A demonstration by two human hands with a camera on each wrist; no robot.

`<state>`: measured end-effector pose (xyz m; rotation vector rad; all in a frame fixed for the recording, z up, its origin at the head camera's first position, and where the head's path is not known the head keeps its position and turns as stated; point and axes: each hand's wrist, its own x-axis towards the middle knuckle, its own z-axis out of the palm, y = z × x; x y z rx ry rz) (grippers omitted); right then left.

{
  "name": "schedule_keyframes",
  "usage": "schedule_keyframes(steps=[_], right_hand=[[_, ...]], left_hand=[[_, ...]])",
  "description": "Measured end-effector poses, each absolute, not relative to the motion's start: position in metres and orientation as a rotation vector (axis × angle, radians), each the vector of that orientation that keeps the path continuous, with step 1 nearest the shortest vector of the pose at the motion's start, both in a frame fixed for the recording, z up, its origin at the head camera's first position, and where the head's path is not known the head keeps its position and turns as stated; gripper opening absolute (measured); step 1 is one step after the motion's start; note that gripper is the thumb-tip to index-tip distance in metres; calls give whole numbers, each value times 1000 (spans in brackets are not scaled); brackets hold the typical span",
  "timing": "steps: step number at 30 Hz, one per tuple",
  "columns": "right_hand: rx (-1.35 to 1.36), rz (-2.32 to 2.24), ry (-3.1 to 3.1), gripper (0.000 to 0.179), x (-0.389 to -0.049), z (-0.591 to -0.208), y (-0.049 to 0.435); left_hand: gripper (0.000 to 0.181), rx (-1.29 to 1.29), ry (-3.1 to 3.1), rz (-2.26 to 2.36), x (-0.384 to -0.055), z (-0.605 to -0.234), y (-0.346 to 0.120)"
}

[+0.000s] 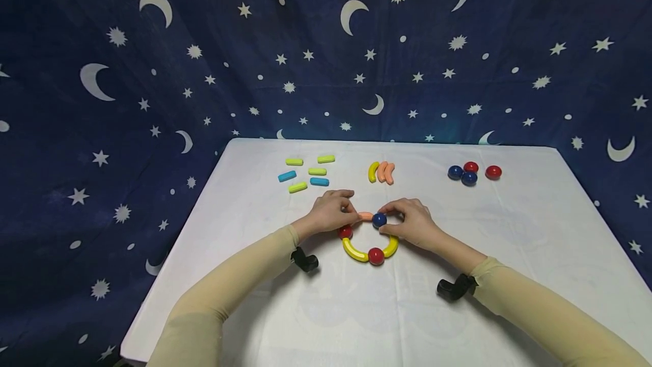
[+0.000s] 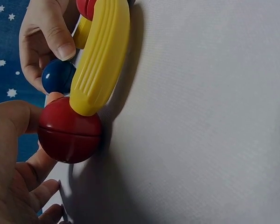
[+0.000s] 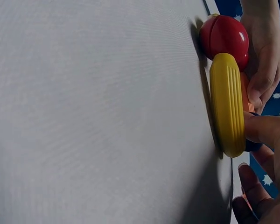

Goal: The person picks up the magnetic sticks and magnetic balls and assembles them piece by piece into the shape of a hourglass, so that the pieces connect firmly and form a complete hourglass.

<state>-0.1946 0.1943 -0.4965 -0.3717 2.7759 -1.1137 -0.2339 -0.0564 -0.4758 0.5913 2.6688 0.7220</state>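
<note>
In the head view, a ring of toy balls and curved sticks lies on the white table. My left hand pinches the orange curved stick near its left end, just above a red ball. With thumb and fingers, my right hand grips a blue ball at the stick's right end. Two yellow curved sticks form the near side, joined by another red ball. The left wrist view shows the left red ball large, meeting a ribbed yellow stick.
Several short green and blue straight sticks lie at the back left. Behind the ring are a yellow curved stick and two orange ones. Several red and blue balls sit at the back right. A starry cloth hangs behind the table.
</note>
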Motion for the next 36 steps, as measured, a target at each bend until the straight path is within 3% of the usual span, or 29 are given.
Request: schedule_keyframes(steps=[13,17,23,36], right_hand=[[-399,-1044,2758,40,-201,-491,185],[-284,-914,2819,31,-195,-486,191],[-287,-686,2899,40,-179,-480,201],[-230,-588,2922,34,-173,-480,188]], left_hand=[[23,607,2646,746,-234,-475,-57],[23,609,2643,761,-234,-476,-57],[24,601,2645,769,-236,-474,-59],[33,617,2645,771,-234,-474,-58]])
